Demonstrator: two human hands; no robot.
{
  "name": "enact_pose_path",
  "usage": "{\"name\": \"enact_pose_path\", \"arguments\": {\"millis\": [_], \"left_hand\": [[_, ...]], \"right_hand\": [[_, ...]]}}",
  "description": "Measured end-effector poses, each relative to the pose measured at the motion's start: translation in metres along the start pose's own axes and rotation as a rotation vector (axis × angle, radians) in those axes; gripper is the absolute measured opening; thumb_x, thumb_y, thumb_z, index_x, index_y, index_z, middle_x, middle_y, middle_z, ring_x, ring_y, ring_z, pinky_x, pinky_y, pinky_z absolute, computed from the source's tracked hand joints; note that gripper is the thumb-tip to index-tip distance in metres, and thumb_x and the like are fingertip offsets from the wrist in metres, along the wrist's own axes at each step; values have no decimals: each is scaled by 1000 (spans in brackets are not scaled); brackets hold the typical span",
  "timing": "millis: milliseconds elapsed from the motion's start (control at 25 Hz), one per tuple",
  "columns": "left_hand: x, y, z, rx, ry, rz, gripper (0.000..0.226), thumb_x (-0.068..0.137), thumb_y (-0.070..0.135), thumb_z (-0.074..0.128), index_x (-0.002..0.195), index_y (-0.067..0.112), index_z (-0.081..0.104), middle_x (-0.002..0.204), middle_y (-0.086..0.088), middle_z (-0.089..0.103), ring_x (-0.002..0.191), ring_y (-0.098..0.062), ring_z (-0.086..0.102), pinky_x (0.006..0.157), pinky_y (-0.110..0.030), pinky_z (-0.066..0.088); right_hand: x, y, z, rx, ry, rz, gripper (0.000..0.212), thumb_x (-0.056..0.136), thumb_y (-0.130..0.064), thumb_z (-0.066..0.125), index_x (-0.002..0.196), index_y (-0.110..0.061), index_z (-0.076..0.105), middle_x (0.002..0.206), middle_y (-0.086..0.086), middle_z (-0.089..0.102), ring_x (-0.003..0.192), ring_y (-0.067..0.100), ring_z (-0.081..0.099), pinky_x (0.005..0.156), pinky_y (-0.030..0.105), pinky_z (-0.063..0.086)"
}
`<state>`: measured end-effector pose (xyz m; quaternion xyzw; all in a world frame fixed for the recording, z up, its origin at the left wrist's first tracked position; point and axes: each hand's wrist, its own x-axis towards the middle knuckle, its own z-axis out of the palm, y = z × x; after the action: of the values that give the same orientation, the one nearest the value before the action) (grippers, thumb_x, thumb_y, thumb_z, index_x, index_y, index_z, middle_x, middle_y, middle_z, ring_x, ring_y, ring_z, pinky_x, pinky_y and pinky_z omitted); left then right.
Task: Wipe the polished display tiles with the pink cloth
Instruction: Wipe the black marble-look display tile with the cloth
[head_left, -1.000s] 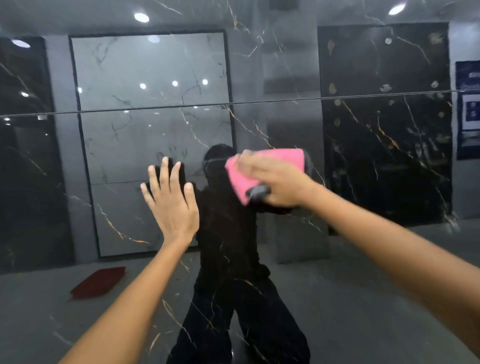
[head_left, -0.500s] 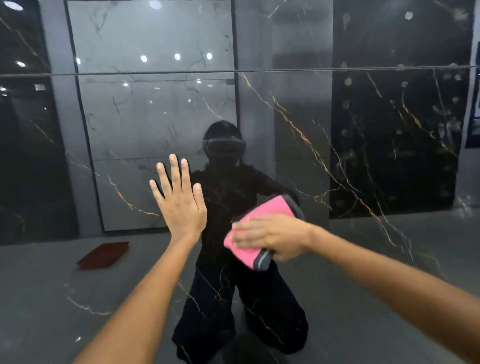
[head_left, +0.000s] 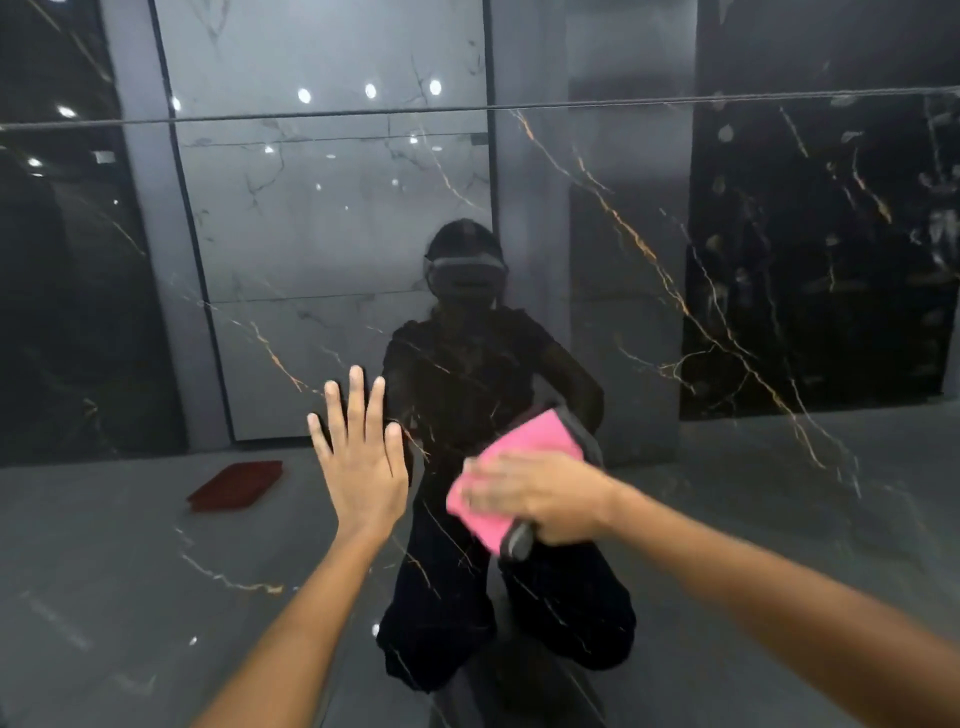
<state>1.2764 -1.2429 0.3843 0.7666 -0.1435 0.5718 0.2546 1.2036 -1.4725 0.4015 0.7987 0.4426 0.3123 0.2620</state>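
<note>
Pressing our right hand (head_left: 540, 501) on the folded pink microfibre cloth w/ grey edge (head_left: 511, 465), fingers curled round it, flat vs the glossy black gold-veined tile (head_left: 727, 312) straight ahead. Left hand (head_left: 363, 467) is spread open on the tile just beside. Cloth's long axis runs diagonally, up-right; unwiped tile lies above and right.

A polished dark tile (head_left: 675, 270) with gold veining stands upright and fills the view. Pressed directly against it are a left hand (head_left: 363, 467), flat with fingers spread, and, just to its right, a pink cloth (head_left: 511, 462).
</note>
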Motion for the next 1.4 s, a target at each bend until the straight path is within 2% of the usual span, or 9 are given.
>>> {"name": "enact_pose_path", "arguments": {"millis": [200, 480, 600, 760, 880, 1040, 1120, 1280, 1400], "left_hand": [[-9, -21, 15, 109, 10, 87, 59, 100, 30, 29, 155, 19, 10, 163, 4, -2, 151, -23, -6, 121, -45, -6], [-13, -23, 14, 71, 25, 102, 58, 99, 26, 32, 155, 19, 16, 162, -2, 15, 150, -20, -4, 121, -44, -4], [-12, -20, 12, 70, 15, 95, 57, 100, 25, 31, 155, 17, 19, 161, -6, 17, 150, -27, 4, 121, -44, -4], [-33, -17, 17, 14, -27, 36, 56, 101, 28, 31, 155, 14, 18, 162, -7, 14, 149, -31, 5, 121, -43, -5], [-101, -11, 29, -12, -99, -12, 62, 99, 31, 33, 154, 12, 12, 164, 2, -6, 150, -24, -7, 121, -41, -6], [-160, -22, 36, 35, -209, 4, 66, 97, 32, 34, 155, 17, 5, 162, 9, -15, 150, -19, -13, 120, -40, -4], [-160, -27, 36, 36, -224, 42, 68, 98, 32, 34, 156, 26, -2, 162, 9, -14, 150, -18, -13, 121, -38, -5], [-163, -28, 37, 13, -202, 44, 70, 98, 30, 33, 155, 28, -6, 162, 9, -15, 150, -18, -14, 121, -36, -8], [-162, -29, 40, 19, -204, 44, 68, 99, 29, 33, 156, 27, -3, 162, 9, -14, 150, -18, -12, 121, -36, -7]], "right_hand": [[52, 123, -96, 72, 803, 961, 62, 75, -7, 58, 137, -10, 52, 146, 12, 45, 139, 33, 35, 114, 45, 25], [0, -93, 61, 67, -38, 56, 82, 63, -9, 70, 141, -11, 46, 150, 7, 41, 142, 22, 26, 120, 41, 16], [1, -14, 4, -4, 236, 229, 65, 66, -7, 70, 130, -3, 55, 135, 22, 54, 125, 37, 52, 105, 50, 41], [-9, 80, -45, -42, 791, 1001, 58, 81, -14, 56, 139, -8, 50, 145, 12, 46, 139, 35, 34, 115, 38, 18], [-32, -14, 44, -17, 562, 822, 75, 71, -15, 60, 144, -14, 41, 148, 7, 42, 144, 28, 25, 112, 41, 22], [-85, -110, 108, -36, -74, 88, 95, 53, -11, 75, 142, -14, 41, 152, -1, 34, 149, 20, 3, 120, 34, 3], [-78, -67, 80, -29, 78, 94, 77, 54, -4, 75, 128, -7, 56, 146, 7, 42, 143, 28, 22, 120, 37, 9], [-2, 33, 2, -113, 659, 772, 48, 81, -19, 60, 128, -8, 59, 132, 11, 58, 128, 31, 43, 106, 39, 29], [23, -18, 43, -134, 605, 651, 53, 80, -15, 58, 132, -9, 58, 138, 8, 55, 133, 26, 43, 112, 35, 22]]}}
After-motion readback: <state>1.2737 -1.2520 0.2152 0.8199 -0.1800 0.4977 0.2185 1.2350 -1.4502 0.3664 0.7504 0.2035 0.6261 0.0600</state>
